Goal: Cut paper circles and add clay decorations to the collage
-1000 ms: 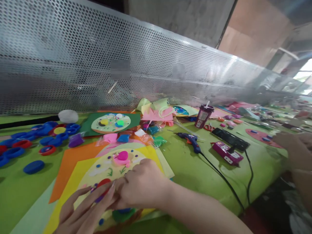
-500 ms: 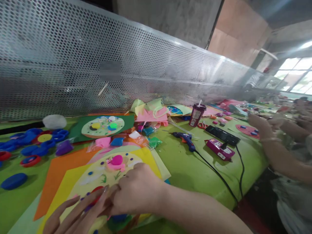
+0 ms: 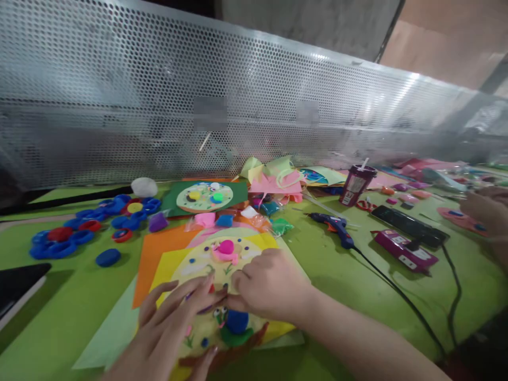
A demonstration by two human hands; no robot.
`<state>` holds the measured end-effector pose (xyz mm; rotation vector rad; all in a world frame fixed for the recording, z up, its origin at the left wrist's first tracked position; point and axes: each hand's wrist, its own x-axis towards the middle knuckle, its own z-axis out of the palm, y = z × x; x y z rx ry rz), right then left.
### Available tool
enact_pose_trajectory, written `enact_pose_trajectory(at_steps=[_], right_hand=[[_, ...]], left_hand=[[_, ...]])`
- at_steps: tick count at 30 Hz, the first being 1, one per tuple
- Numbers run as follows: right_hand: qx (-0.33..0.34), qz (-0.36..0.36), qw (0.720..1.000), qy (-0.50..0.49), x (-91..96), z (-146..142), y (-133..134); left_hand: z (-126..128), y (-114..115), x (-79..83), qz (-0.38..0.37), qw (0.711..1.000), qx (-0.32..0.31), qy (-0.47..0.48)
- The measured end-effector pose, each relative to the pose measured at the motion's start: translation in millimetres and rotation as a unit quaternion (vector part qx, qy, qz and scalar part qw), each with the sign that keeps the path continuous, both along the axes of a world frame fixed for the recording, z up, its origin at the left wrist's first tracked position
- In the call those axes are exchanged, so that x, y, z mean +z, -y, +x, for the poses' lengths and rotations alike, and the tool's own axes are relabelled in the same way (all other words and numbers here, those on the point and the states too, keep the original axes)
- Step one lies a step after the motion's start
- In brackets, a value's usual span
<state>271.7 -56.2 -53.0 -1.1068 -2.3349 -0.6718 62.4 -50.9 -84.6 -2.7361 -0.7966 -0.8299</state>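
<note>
A cream round board with clay figures lies on yellow paper. On it are a pink clay snail, a blue-shelled clay snail with googly eyes, and small blue dots. My left hand rests over its left side, fingers spread, partly covering a red and purple figure. At the middle of the board, my right hand is closed, its thumb and finger pressed together beside the left fingertips. Anything in that pinch is too small to make out.
A glue gun, purple power strip, phone and lidded cup stand to the right. Blue bottle caps lie left. A second decorated disc sits behind, near a perforated metal screen. Another person's hand shows far right.
The view has swung left, so things appear shifted right, and a dark flat object enters at left. My hands stay on the board, with more of the blue-shelled snail showing.
</note>
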Motion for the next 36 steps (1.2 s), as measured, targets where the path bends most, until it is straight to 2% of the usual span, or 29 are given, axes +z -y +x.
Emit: enact_pose_trajectory(at_steps=[4,7,9,13,18,20,25,31,34,36], right_hand=[[0.001,0.002,1.000,-0.007,0.5,0,1],[0.013,-0.025,0.999,-0.032,-1.9,-2,3],[-0.004,-0.041,0.998,-0.042,-2.1,0,3],[-0.044,-0.019,0.998,-0.040,-1.1,5,1],[-0.010,-0.051,0.998,-0.042,-2.3,-4,2],[-0.021,-0.055,0.997,-0.043,-2.0,-3,3],[-0.056,-0.016,0.997,-0.040,1.0,6,0],[-0.001,-0.099,0.995,-0.022,-0.1,2,2],[0.006,-0.070,0.997,-0.019,-1.0,7,1],[0.018,-0.040,0.999,-0.003,0.3,13,-1]], left_hand=[[5,6,9.1,-0.020,0.999,-0.026,-0.019],[12,10,13.9,-0.026,0.997,-0.055,-0.047],[14,12,16.8,-0.041,0.997,-0.049,-0.031],[12,12,19.7,-0.069,0.997,-0.018,0.009],[14,12,14.0,-0.008,0.996,-0.077,-0.040],[14,11,13.6,-0.006,0.996,-0.081,-0.036],[11,9,20.6,-0.102,0.994,-0.030,0.017],[12,12,20.2,-0.117,0.988,-0.095,-0.026],[10,12,21.0,-0.147,0.985,-0.090,0.006],[8,11,22.3,-0.220,0.972,-0.073,0.045]])
